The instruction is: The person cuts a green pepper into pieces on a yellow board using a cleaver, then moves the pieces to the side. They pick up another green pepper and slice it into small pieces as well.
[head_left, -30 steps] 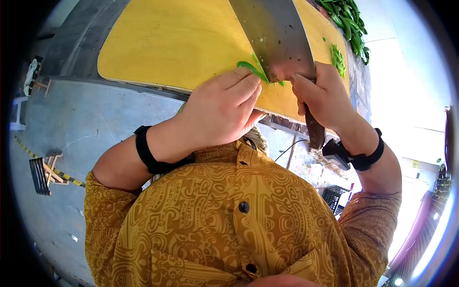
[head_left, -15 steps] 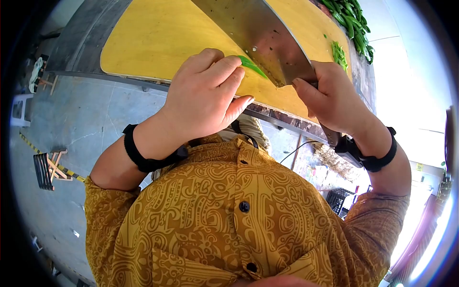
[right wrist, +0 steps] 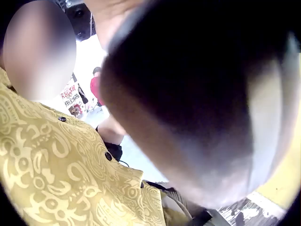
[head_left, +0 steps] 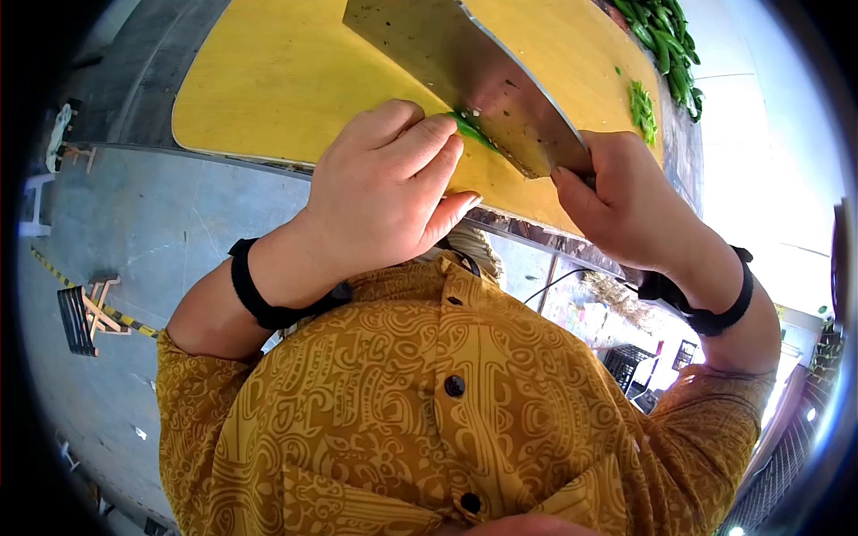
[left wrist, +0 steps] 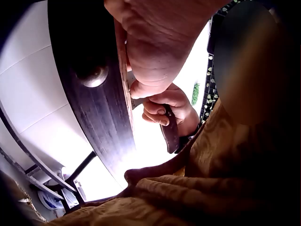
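My right hand (head_left: 630, 201) grips a wide cleaver (head_left: 474, 85) by its handle, the thumb at the heel of the blade. The blade slants over the yellow cutting board (head_left: 268, 80), its edge right along a piece of green pepper (head_left: 475, 131). With curled fingers my left hand (head_left: 384, 179) holds that pepper at the board; its far end is hidden under the fingertips. In the left wrist view, the brown cleaver handle (left wrist: 169, 132) sticks out below the right hand's fingers. A dark blurred shape fills most of the right wrist view.
Cut green strips (head_left: 642, 109) lie near the board's right edge. Beyond them is a heap of whole green peppers (head_left: 666, 49). A folding stool (head_left: 89, 313) stands on the floor at left, a black crate (head_left: 626, 364) at lower right. Another person (right wrist: 95, 89) is in the background.
My left hand has shifted left with the pepper, then slightly back toward the blade. The cleaver has tilted and swung left, its handle end moving slightly lower.
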Motion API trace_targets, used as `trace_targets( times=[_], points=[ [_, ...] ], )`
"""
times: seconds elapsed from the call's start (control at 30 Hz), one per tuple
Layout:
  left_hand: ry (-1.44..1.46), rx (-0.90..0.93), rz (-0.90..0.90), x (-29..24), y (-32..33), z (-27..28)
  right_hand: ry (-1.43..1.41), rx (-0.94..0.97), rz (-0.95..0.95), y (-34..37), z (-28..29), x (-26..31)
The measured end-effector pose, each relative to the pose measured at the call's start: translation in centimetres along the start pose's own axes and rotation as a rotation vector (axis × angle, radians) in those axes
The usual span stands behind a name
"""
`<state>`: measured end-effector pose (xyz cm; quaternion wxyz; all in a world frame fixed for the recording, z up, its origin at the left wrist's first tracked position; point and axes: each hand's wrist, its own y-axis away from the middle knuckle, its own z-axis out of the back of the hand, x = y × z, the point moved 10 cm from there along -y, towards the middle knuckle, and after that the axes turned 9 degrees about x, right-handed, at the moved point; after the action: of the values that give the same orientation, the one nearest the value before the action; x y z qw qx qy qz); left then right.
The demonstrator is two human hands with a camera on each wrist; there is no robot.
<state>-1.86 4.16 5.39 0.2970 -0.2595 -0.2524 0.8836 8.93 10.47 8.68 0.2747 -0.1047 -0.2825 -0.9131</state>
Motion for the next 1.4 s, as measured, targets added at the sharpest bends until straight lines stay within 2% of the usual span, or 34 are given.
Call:
trace_targets(
  times=[0.07,0.17,0.27,0.37,0.4,0.6,0.7,1.0,1.1,1.23,1.33,1.4],
  points=[
    [0.005,0.001,0.001,0.0,0.2,0.0,0.015,0.024,-0.01,-0.3,-0.2,0.3],
    [-0.003,0.0,-0.005,0.0,0.1,0.1,0.045,-0.053,0.03,-0.5,-0.3,0.0],
    [-0.005,0.001,-0.009,-0.1,0.2,0.0,-0.102,-0.084,0.003,-0.6,-0.4,-1.0],
    [-0.004,-0.012,-0.022,-0.1,0.4,-0.1,-0.441,-0.062,-0.122,0.2,-1.1,-3.3],
    [-0.009,-0.039,-0.034,-0.2,0.4,0.1,-0.466,-0.076,-0.09,0.4,-0.9,-3.2],
    [0.039,-0.127,-0.061,-0.1,0.5,1.3,-0.351,-0.105,-0.031,1.4,0.8,-1.0],
    [-0.026,-0.178,-0.058,-0.1,0.7,2.8,-0.108,-0.121,0.142,1.0,1.4,0.1],
    [-0.125,-0.304,-0.05,2.1,2.3,5.3,-0.028,-0.088,0.107,0.2,1.4,1.5],
    [-0.131,-0.308,-0.033,2.6,2.5,4.7,0.119,-0.029,0.083,-1.3,0.4,0.9],
    [-0.138,-0.289,-0.001,2.9,2.5,4.5,0.039,-0.041,0.095,-1.5,0.3,0.6],
    [-0.134,-0.294,0.002,3.0,2.6,4.7,-0.357,-0.004,-0.069,-1.2,-0.4,-2.3],
    [-0.123,-0.3,0.014,3.0,2.6,4.7,-0.503,-0.057,0.004,-0.7,0.0,-2.6]
  ],
)
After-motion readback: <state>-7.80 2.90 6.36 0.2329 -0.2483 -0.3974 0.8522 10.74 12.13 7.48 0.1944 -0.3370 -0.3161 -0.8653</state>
